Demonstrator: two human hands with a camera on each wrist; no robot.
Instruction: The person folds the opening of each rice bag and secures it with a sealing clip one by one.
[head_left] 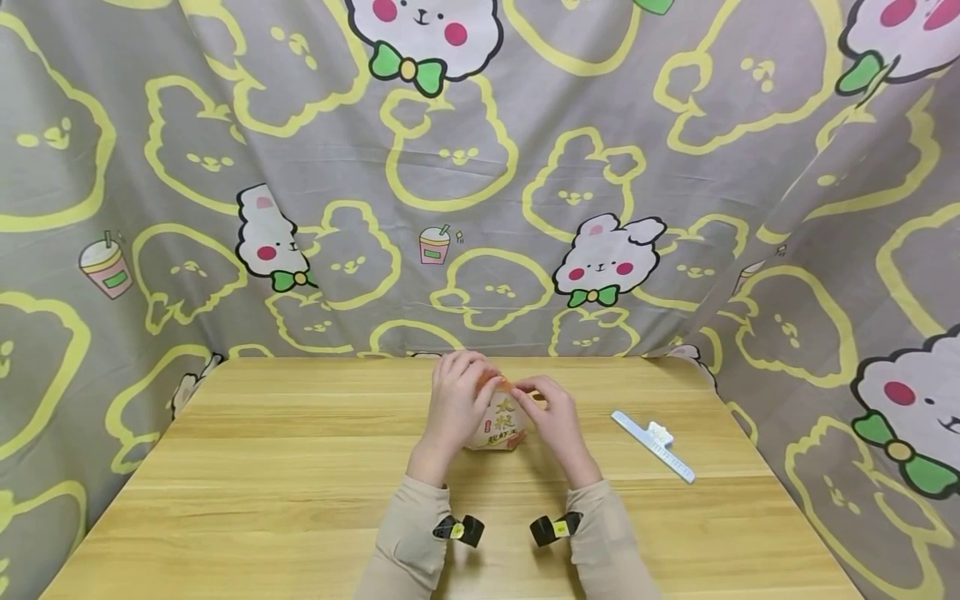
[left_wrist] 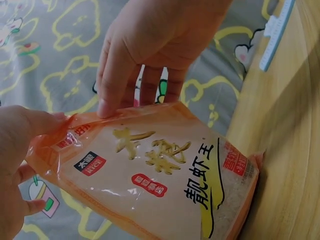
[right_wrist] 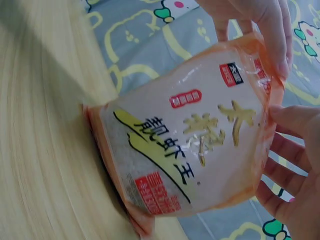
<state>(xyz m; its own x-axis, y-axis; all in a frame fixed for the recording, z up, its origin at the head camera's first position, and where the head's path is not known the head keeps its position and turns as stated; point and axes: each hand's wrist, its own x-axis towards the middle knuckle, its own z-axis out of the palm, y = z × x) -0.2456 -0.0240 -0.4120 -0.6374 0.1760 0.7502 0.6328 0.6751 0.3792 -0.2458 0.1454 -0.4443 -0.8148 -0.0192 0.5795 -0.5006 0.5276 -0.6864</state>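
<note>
A plastic bag of rice [head_left: 498, 425] stands upright on the wooden table, pale with orange edges and gold and black lettering. Its orange top edge is pinched by both hands. My left hand [head_left: 456, 404] holds the left top corner, thumb on the front, as the left wrist view shows on the bag [left_wrist: 150, 170]. On the right, my right hand [head_left: 555, 417] pinches the top edge between thumb and fingers; in the right wrist view the thumb of that right hand [right_wrist: 295, 160] lies on the front. The bag's back is hidden.
A light-blue sealing clip [head_left: 652, 446], long and ruler-like with a white grip, lies on the table [head_left: 262, 483] to the right of the bag. Grey patterned curtains [head_left: 480, 183] hang behind the table and along both sides.
</note>
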